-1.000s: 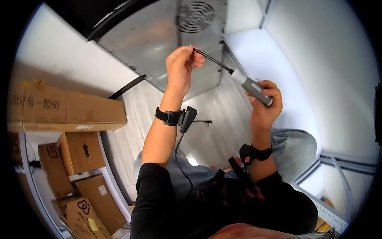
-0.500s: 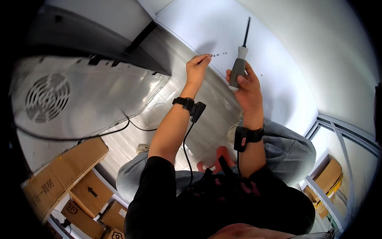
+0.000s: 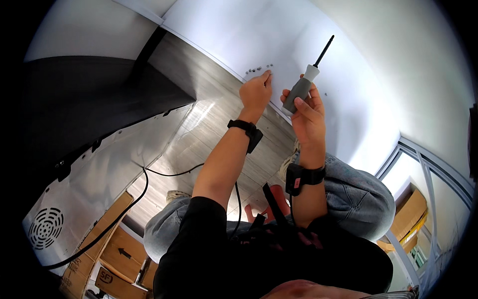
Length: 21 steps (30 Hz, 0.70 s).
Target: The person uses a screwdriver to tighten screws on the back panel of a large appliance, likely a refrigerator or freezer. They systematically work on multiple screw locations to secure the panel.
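A screwdriver with a grey handle, a pale collar and a dark shaft is in my right hand. My fingers wrap its handle, and its tip points up and to the right, away from any surface. My left hand is closed in a pinch at the white panel, with thumb and forefinger pressed together. Whatever those fingertips hold, if anything, is too small to see. Beside them several small screws lie in a loose row on the white panel. One more small dark piece lies apart, right of the screwdriver.
On the left stands a metal casing with a round vent and a black cable running over it. Cardboard boxes are stacked at the lower left. Between my knees is a red stool, partly hidden.
My left hand has shifted from the left end of the screw row to its right end. The view has turned, and the screwdriver leans more to the right, still in my right hand.
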Each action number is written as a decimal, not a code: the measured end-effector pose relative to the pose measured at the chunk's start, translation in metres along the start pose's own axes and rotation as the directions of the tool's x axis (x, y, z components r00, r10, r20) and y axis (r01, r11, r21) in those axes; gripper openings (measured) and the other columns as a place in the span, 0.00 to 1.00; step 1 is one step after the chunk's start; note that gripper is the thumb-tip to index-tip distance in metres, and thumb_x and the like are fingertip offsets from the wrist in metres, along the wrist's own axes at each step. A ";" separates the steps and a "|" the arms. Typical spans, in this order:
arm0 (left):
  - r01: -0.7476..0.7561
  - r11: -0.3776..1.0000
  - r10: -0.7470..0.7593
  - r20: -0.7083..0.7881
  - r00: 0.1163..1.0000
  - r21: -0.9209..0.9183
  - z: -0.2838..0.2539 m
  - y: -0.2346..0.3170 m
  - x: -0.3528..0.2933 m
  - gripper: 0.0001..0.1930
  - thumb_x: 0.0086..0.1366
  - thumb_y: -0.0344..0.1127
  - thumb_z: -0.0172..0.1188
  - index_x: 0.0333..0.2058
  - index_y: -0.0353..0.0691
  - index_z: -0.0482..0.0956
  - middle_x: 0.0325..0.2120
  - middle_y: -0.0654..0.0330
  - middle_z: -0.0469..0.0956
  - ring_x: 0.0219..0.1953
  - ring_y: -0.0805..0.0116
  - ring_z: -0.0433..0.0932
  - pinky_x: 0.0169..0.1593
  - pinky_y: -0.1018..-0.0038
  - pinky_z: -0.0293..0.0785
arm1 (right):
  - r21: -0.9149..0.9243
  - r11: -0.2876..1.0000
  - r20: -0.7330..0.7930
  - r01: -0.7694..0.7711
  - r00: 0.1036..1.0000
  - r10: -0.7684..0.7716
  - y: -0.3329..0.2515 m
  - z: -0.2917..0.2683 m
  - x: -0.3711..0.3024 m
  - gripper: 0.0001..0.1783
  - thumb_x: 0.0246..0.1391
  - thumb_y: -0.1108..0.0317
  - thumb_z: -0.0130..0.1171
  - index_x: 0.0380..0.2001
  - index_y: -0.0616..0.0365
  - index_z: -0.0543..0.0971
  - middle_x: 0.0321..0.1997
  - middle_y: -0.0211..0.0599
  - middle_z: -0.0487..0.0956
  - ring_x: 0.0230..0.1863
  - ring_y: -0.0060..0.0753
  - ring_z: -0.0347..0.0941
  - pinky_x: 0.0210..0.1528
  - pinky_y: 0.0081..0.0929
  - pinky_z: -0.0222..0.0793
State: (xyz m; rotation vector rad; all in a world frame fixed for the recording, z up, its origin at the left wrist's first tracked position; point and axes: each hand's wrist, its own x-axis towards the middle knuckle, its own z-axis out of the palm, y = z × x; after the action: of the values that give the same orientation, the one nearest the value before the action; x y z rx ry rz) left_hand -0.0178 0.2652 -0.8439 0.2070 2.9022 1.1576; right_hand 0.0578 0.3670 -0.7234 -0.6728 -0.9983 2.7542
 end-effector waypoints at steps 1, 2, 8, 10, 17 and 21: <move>-0.016 0.999 0.016 0.006 1.000 0.050 0.000 0.002 0.001 0.11 0.60 0.43 0.57 0.40 0.52 0.82 0.22 0.57 0.79 0.25 0.57 0.77 0.29 0.66 0.72 | -0.009 1.000 0.000 0.000 1.000 0.000 -0.001 0.000 0.000 0.31 0.49 0.80 0.55 0.58 0.64 0.60 0.45 0.41 0.71 0.48 0.41 0.72 0.54 0.39 0.69; -0.016 0.997 0.015 0.016 1.000 0.072 0.001 0.004 0.000 0.11 0.60 0.43 0.57 0.40 0.52 0.82 0.22 0.58 0.79 0.25 0.57 0.77 0.29 0.66 0.72 | -0.017 1.000 0.000 -0.001 1.000 0.001 -0.001 0.000 -0.001 0.31 0.50 0.80 0.55 0.58 0.64 0.60 0.45 0.41 0.71 0.48 0.41 0.72 0.54 0.39 0.69; -0.064 0.995 0.064 -0.006 0.998 0.074 0.002 0.002 -0.003 0.12 0.59 0.42 0.57 0.41 0.52 0.82 0.21 0.57 0.78 0.24 0.58 0.77 0.28 0.66 0.72 | -0.041 0.999 0.013 0.000 1.000 0.000 -0.006 0.006 -0.007 0.29 0.48 0.82 0.55 0.55 0.61 0.63 0.46 0.40 0.70 0.46 0.38 0.72 0.51 0.36 0.69; -0.053 0.995 0.048 0.054 0.997 0.079 -0.008 0.001 -0.006 0.12 0.59 0.41 0.58 0.41 0.51 0.82 0.21 0.55 0.78 0.23 0.59 0.77 0.28 0.67 0.72 | -0.067 0.998 0.030 0.019 0.999 -0.017 -0.007 0.011 -0.010 0.30 0.47 0.82 0.55 0.56 0.61 0.62 0.45 0.40 0.70 0.46 0.39 0.72 0.50 0.36 0.70; 0.014 0.816 0.087 0.147 0.985 -0.579 -0.090 0.010 -0.040 0.12 0.59 0.29 0.58 0.42 0.35 0.79 0.21 0.59 0.78 0.18 0.76 0.72 0.21 0.80 0.69 | 0.010 0.999 0.353 0.040 0.935 -0.041 -0.019 0.057 -0.049 0.36 0.45 0.76 0.55 0.60 0.60 0.57 0.46 0.43 0.68 0.42 0.42 0.73 0.41 0.39 0.74; 0.092 0.794 0.100 0.279 0.955 -0.601 -0.176 0.041 -0.070 0.12 0.55 0.33 0.60 0.39 0.38 0.80 0.26 0.53 0.80 0.25 0.68 0.78 0.32 0.74 0.73 | -0.031 0.999 0.626 0.013 0.779 0.009 -0.020 0.083 -0.090 0.40 0.49 0.68 0.57 0.64 0.59 0.51 0.46 0.47 0.70 0.40 0.42 0.73 0.34 0.34 0.76</move>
State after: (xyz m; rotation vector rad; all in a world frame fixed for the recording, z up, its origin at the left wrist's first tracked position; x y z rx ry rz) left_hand 0.0459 0.1651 -0.6907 0.3349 2.1295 1.8059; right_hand 0.0996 0.3103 -0.6212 0.2990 -1.1367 3.0186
